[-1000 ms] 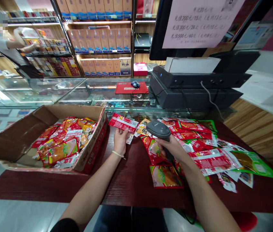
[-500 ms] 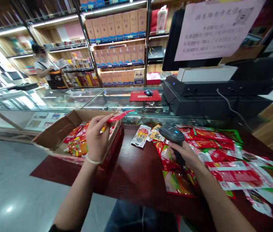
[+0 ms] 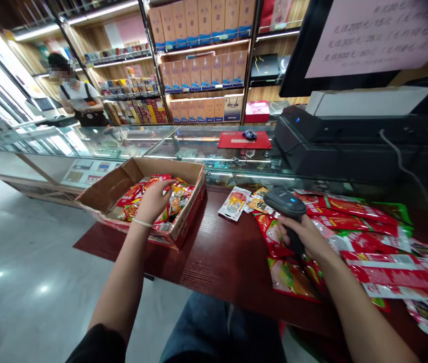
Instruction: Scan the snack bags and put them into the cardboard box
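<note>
My left hand reaches into the cardboard box at the left of the dark red table. Its fingers stretch flat over the snack packets piled inside, and a red packet lies at the fingertips. My right hand is wrapped round the handle of a black barcode scanner, held upright above a spread of red and green snack packets on the table's right side. Two small packets lie between box and scanner.
A black till with a printer and a screen bearing a paper notice stands behind the table. Glass counters carry a red mouse mat. A person stands by the shelves at back left.
My left hand carried the red packet from in front of the scanner leftward to the box and now lies flat over the pile. The scanner hand barely moved. My view swung left.
</note>
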Action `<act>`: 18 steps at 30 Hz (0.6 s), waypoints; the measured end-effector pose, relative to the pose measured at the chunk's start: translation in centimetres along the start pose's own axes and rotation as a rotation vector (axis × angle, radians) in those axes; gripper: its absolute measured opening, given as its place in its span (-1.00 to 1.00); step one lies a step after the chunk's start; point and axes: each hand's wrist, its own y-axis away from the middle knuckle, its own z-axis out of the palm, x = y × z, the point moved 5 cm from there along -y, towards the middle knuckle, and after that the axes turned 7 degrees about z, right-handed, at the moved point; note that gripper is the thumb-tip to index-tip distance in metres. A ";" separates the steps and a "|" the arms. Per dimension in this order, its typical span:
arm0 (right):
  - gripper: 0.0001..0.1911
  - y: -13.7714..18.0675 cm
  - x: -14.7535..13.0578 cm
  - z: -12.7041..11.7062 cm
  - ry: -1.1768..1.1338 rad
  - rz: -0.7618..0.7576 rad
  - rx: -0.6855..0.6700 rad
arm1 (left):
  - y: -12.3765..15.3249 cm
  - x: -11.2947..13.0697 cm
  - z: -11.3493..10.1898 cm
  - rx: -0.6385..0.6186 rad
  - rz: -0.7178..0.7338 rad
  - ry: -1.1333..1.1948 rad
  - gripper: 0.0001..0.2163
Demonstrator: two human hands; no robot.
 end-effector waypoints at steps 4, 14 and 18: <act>-0.64 0.3 -0.5 -0.2 -0.023 0.007 0.012 | -0.1 3.2 -2.0 0.128 0.070 -0.024 -0.71; -0.67 0.4 -1.4 -1.8 -0.036 -0.056 0.053 | -2.9 15.1 8.9 -0.064 0.258 0.371 -0.80; -0.69 0.2 -1.5 -3.0 -0.064 -0.083 0.065 | -3.8 14.1 17.5 -0.213 0.145 0.201 -0.75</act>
